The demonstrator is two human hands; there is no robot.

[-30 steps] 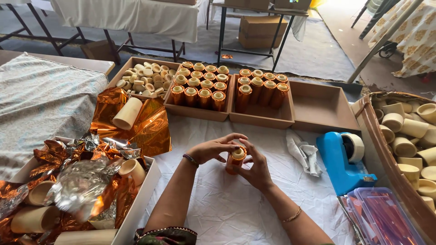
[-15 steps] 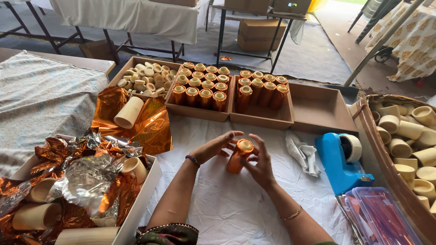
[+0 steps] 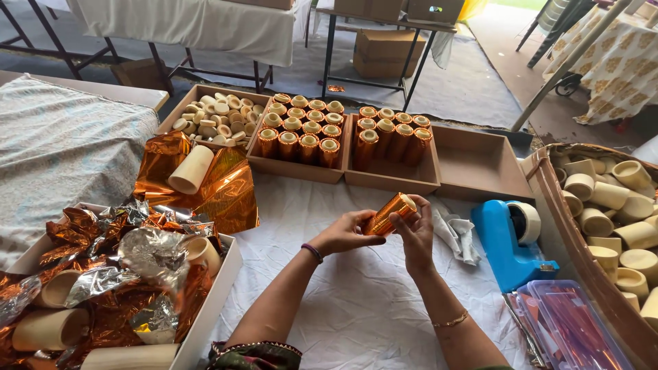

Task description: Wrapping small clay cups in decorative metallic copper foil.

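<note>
Both forearms stretch forward, left hand (image 3: pixel 345 233) and right hand (image 3: pixel 415 231) meeting mid-air, fingers (image 3: pixel 363 218) curled inward, wrists bent, a clasp between them

craft workshop, trays of foil-wrapped tubes (image 3: pixel 305 130)

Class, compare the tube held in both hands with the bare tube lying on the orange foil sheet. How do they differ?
The held tube is wrapped in shiny orange foil; the bare tube is plain cream. The held tube is gripped above the cloth by the left hand and right hand; the bare tube rests on the foil sheet. Both are cylinders.
</note>
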